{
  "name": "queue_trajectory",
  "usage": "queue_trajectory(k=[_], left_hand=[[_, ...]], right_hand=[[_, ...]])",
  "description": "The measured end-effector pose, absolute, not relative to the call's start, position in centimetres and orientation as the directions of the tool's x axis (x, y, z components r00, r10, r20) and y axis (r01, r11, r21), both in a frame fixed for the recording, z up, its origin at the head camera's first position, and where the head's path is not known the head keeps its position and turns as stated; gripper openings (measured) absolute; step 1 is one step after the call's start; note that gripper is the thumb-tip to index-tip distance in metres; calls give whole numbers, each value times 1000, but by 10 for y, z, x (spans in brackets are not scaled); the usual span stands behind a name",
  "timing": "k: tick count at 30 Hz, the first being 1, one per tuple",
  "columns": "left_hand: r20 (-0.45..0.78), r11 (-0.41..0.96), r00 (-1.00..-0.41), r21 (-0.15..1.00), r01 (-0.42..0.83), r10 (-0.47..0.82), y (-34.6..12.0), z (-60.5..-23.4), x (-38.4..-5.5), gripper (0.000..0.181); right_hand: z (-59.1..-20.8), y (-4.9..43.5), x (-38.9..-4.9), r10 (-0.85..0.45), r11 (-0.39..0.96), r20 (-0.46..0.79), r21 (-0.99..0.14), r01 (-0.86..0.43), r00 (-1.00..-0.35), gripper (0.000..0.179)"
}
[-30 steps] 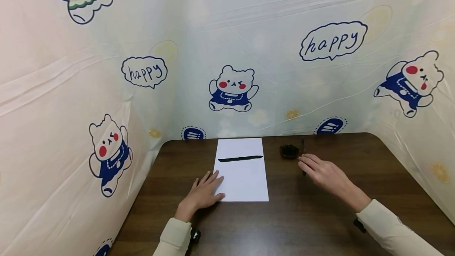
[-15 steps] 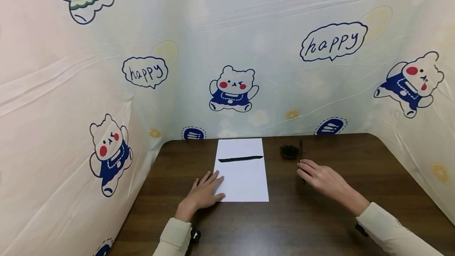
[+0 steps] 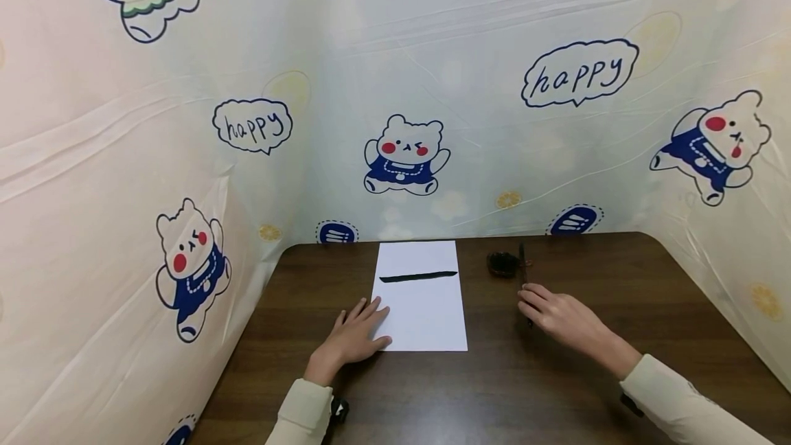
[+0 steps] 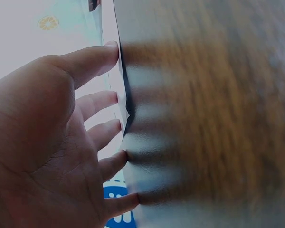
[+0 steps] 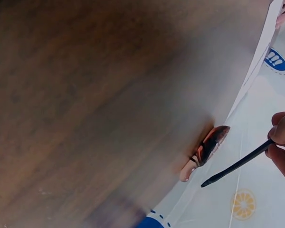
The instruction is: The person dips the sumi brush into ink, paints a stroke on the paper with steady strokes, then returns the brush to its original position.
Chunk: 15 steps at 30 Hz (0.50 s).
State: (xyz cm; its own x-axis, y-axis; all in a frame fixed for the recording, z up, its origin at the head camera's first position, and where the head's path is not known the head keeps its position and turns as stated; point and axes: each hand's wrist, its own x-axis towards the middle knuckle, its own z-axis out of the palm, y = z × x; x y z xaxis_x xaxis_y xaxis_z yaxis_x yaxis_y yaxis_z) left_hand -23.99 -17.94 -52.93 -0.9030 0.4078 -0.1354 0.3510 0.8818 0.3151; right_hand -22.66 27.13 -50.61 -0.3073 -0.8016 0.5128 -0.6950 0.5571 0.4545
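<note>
My left hand lies with spread, straight fingers on the left edge of a white paper sheet. In the left wrist view, the thumb and fingertips of the left hand touch the sheet's edge and the table. One thick black stroke crosses the upper part of the sheet. Right of the paper, my right hand pinches a slim dark writing brush between thumb and fingers. The brush's far end is beside a small dark ink dish, apart from it in the right wrist view.
The brown wooden table has rounded far corners. A printed cloth with cartoon bears hangs along its back and both sides. Both wrists carry dark straps below pale sleeves.
My right hand has drawn slightly back toward me with the brush, and the brush's far end has shifted a little left and nearer. My left hand and the paper have stayed still.
</note>
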Motion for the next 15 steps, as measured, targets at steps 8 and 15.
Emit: queue_trajectory(k=[8,15], left_hand=[[-137,882,-903,319,348,406,-180,-530,-241,69],[-137,883,-904,316,347,404,-180,-529,-241,69]], right_hand=[[-513,271,-222,-801,564,505,451,-692,-323,68],[-517,272,-222,-804,567,477,439,-697,-354,71]])
